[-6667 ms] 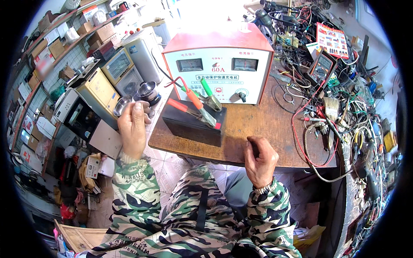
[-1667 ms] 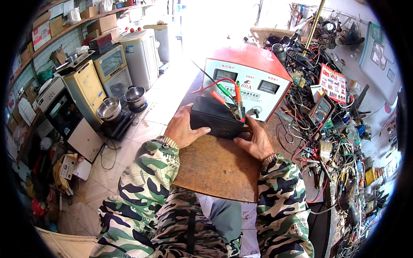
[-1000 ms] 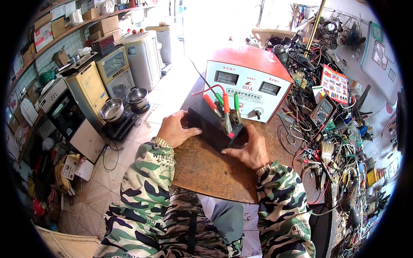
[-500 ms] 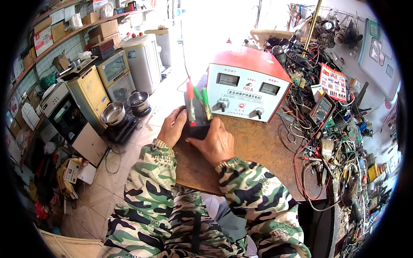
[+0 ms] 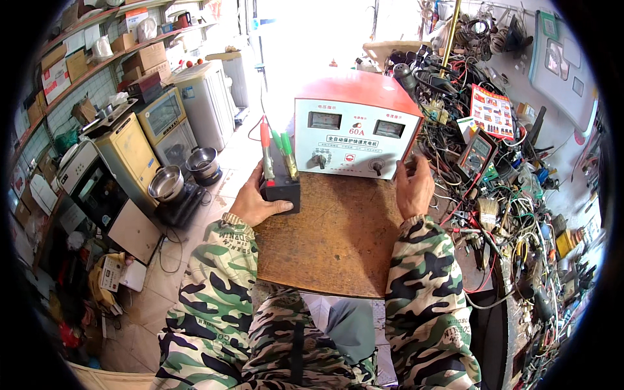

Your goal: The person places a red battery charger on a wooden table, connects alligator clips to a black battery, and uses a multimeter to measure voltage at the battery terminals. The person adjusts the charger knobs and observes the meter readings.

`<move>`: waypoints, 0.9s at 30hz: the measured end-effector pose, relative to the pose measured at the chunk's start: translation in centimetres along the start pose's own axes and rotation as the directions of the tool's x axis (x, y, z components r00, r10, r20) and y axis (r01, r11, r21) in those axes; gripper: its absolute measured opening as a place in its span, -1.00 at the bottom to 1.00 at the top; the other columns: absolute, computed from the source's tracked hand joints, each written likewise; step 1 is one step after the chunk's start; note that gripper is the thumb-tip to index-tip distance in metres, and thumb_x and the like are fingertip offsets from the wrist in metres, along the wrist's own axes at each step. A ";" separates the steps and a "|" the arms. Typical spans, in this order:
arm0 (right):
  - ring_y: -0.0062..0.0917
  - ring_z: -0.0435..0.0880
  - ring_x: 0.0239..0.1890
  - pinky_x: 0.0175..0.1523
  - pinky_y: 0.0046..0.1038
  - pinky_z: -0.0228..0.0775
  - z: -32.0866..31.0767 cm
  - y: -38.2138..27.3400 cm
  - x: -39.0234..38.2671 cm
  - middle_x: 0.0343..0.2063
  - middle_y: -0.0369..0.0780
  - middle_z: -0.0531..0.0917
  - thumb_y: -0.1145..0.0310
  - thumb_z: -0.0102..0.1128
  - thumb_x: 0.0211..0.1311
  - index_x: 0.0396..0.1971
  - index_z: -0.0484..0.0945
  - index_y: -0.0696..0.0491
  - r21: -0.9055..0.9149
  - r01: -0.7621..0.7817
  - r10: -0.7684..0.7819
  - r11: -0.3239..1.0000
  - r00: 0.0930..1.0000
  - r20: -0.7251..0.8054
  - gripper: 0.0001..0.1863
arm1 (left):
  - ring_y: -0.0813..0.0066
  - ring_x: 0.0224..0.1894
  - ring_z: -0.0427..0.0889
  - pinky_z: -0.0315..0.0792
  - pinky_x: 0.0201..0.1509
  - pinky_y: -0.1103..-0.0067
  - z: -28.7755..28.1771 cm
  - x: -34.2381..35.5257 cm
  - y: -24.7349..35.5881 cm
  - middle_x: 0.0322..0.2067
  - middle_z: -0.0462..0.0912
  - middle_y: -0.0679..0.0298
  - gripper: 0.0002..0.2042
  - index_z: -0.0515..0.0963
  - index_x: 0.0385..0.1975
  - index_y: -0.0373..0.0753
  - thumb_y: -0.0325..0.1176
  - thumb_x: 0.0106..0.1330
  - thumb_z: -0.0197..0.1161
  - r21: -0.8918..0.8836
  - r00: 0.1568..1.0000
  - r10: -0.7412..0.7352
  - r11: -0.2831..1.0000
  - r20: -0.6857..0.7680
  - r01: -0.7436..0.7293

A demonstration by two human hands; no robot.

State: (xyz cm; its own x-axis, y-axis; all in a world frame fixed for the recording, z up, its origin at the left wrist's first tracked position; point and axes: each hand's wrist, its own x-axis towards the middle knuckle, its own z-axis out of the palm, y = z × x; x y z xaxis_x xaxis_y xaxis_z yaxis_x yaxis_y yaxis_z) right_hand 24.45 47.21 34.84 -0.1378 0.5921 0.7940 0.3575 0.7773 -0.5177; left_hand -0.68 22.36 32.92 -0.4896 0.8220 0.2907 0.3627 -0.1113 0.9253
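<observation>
A black box-shaped battery (image 5: 283, 196) stands on the brown tabletop (image 5: 331, 234), left of a red-topped battery charger (image 5: 354, 153). My left hand (image 5: 255, 203) is closed round the battery's left side, its thumb lying across the front. On top of the battery sit a red-handled clip (image 5: 266, 153) and a green-handled clip (image 5: 287, 153); their jaws look clamped on, though the contact points are too small to make out. My right hand (image 5: 416, 188) is at the charger's lower right corner, fingers bent round the edge and partly hidden. The charger's white front has two meters and two black knobs.
Right of the table lies a dense heap of cables and tools, with a multimeter (image 5: 478, 153) and a paintbrush (image 5: 487, 211). At left, metal pots (image 5: 166, 183) sit on a low stand beside cabinets (image 5: 140, 146). Shelves (image 5: 91, 68) hold boxes.
My right hand has left the battery and moved right to the charger's corner. My left hand stays on the battery, its thumb now across the front. The view has shifted slightly.
</observation>
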 end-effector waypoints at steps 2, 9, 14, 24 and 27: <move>-0.10 0.71 -0.31 -0.17 -0.16 0.51 0.7 2.4 0.1 -0.35 0.03 0.70 0.31 0.27 0.31 -0.04 0.56 0.23 -0.032 0.025 -0.025 0.999 1.000 -0.011 -0.66 | 0.25 0.28 0.47 0.37 0.38 0.43 -0.3 0.1 0.2 0.24 0.44 0.00 0.20 -0.06 0.48 -0.39 -0.37 -0.14 0.70 0.014 1.000 -0.005 1.000 0.010 0.005; 0.07 0.66 -0.14 -0.09 -0.14 0.50 1.9 4.1 0.2 -0.23 0.12 0.67 0.40 0.12 0.36 0.00 0.59 0.12 0.157 -0.188 0.130 0.970 0.938 0.321 -0.73 | 0.35 0.21 0.51 0.41 0.33 0.43 -0.9 -0.5 2.6 0.15 0.52 0.15 0.02 0.17 0.39 -0.32 -0.47 -0.12 0.68 0.115 1.000 -0.003 0.993 -0.020 0.006; 0.08 0.67 -0.21 -0.14 -0.11 0.50 2.3 5.6 0.4 -0.32 0.12 0.67 0.39 0.14 0.35 -0.10 0.65 0.13 0.087 -0.146 0.121 0.986 0.963 0.239 -0.78 | 0.41 0.18 0.52 0.42 0.31 0.43 -2.2 0.9 1.3 0.13 0.54 0.23 -0.09 0.26 0.34 -0.28 -0.50 -0.08 0.65 -0.057 0.995 0.065 0.997 0.076 -0.061; -0.11 0.68 -0.44 -0.33 -0.27 0.43 0.2 8.3 2.4 -0.55 0.03 0.61 0.42 0.18 0.33 -0.36 0.61 0.22 0.069 -0.247 0.241 0.967 0.967 0.083 -0.83 | 0.41 0.15 0.54 0.46 0.27 0.47 1.1 5.5 1.2 0.08 0.54 0.25 -0.12 0.26 0.33 -0.28 -0.51 -0.05 0.64 -0.116 0.993 -0.043 0.992 0.113 0.056; -0.01 0.65 -0.41 -0.31 -0.21 0.43 -0.2 7.6 1.9 -0.53 0.05 0.61 0.41 0.17 0.33 -0.39 0.61 0.21 0.001 -0.212 0.212 0.977 0.975 0.066 -0.83 | 0.33 0.20 0.51 0.43 0.32 0.43 2.0 6.9 1.5 0.14 0.51 0.15 -0.07 0.19 0.36 -0.34 -0.48 -0.04 0.64 0.040 0.995 -0.089 0.995 0.051 0.087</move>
State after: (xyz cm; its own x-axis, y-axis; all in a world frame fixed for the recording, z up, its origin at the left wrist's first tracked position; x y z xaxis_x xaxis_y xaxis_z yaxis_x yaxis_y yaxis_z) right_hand 27.12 54.20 32.42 -0.1200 0.7559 0.6436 0.3777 0.6343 -0.6745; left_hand -1.91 28.97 35.79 -0.4791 0.8560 0.1942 0.3498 -0.0167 0.9367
